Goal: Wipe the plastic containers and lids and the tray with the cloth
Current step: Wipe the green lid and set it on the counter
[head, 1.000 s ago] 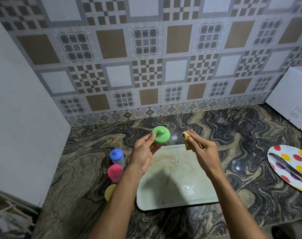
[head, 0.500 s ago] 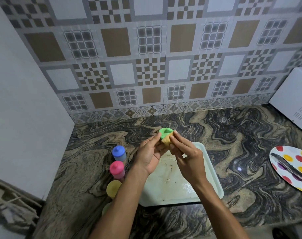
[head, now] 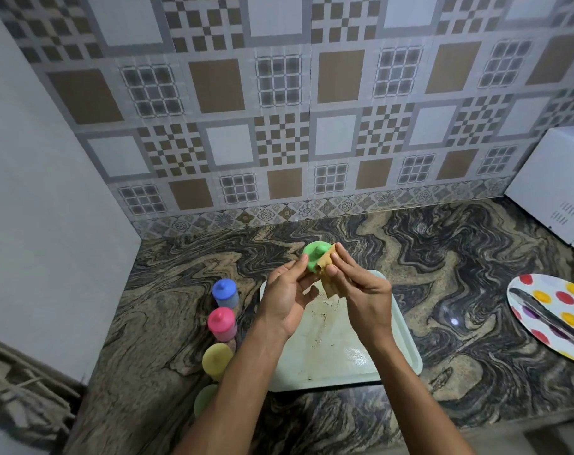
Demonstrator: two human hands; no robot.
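The green lid, pinched in the left hand above the tray's far edge, wants turning while the right hand, gripping the cloth, rubs around its knob.

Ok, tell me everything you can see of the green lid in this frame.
The green lid is a round, matte, plastic-looking disc with a small knob standing out of its middle. It is held in the air above the far edge of the tray, tilted so its knobbed face turns toward the camera. The left hand pinches its left rim with the fingertips, and the right hand presses a tan cloth against its right side. The underside is hidden.
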